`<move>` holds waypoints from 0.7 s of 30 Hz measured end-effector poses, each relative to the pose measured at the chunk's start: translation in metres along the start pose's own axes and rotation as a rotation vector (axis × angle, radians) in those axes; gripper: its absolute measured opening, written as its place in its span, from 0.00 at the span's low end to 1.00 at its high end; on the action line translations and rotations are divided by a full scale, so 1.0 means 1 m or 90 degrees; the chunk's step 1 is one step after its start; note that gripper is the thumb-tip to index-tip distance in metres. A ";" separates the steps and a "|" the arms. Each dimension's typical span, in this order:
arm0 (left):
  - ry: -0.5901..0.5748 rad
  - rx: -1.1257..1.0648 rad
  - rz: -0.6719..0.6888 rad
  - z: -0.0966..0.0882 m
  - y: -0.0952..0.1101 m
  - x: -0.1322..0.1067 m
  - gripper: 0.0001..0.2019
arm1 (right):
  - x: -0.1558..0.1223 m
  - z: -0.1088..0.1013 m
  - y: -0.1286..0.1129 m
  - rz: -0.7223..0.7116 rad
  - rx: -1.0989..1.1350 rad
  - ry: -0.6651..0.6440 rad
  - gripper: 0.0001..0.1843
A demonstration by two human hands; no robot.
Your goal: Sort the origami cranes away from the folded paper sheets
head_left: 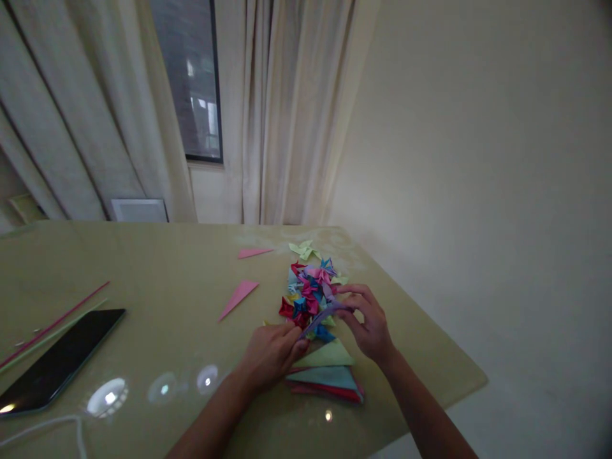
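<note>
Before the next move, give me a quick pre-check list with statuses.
1. Left hand gripping purple paper: ok, at one end.
2. Right hand gripping it: ok, opposite end.
3. Colourful folded pile fully visible: not ok, paper and hands cover part.
4. Left hand apart from folded stack: cannot tell, fingers hide the gap.
5. Black flat device clear of hands: ok, off left.
6. Paper's creases sharp: cannot tell, too blurred.

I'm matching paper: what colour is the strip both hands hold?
The strip is purple in the head view.
</note>
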State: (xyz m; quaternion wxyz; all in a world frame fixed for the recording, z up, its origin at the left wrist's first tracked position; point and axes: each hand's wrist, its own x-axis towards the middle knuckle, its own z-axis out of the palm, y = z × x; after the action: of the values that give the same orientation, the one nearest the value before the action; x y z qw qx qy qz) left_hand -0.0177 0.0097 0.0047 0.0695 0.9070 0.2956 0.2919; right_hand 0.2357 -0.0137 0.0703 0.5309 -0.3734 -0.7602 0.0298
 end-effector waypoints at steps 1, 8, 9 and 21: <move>0.004 0.011 -0.014 -0.002 -0.005 0.001 0.24 | -0.007 -0.002 -0.004 0.032 0.001 0.019 0.06; 0.142 0.310 -0.538 -0.027 -0.065 -0.013 0.23 | -0.082 -0.012 -0.023 0.296 0.069 0.097 0.11; 0.118 0.334 -0.591 -0.029 -0.071 -0.017 0.25 | -0.091 -0.013 -0.024 0.309 0.079 0.102 0.10; 0.002 0.239 -0.623 -0.033 -0.086 -0.030 0.22 | -0.099 -0.026 -0.019 0.279 0.141 -0.067 0.09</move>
State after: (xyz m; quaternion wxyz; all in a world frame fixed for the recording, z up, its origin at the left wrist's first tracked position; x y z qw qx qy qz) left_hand -0.0987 0.0610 -0.0085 0.0338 0.6591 0.7320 0.1690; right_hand 0.2625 -0.0962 0.0121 0.5089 -0.4670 -0.6797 0.2467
